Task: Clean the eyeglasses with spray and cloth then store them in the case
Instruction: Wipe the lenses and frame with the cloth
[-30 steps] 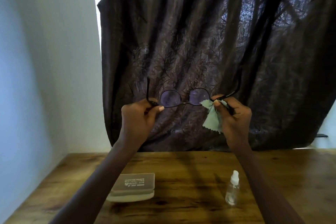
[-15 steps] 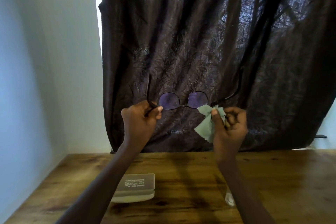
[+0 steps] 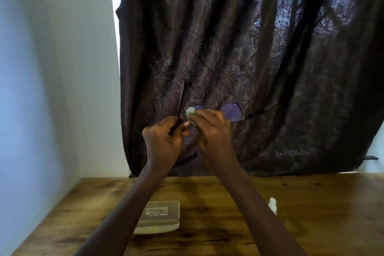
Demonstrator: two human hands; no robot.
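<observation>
I hold thin dark-framed eyeglasses (image 3: 231, 111) up in front of the curtain, their arms unfolded. My left hand (image 3: 165, 140) pinches the frame at its left hinge. My right hand (image 3: 209, 129) presses a bunched pale green cloth (image 3: 190, 112) against the left lens, which it mostly hides. The right lens shows purple and uncovered. A grey glasses case (image 3: 161, 213) lies shut on the wooden table (image 3: 311, 214) below my left arm. Only the white cap of the spray bottle (image 3: 272, 204) shows beside my right forearm.
A dark crinkled curtain (image 3: 249, 48) hangs behind the table. A pale wall (image 3: 52, 68) runs along the left side. The table's left edge slants down toward the near left corner.
My right hand has carried the cloth from the frame's right end across to the left lens. The glasses sit slightly lower. My right forearm hides most of the spray bottle.
</observation>
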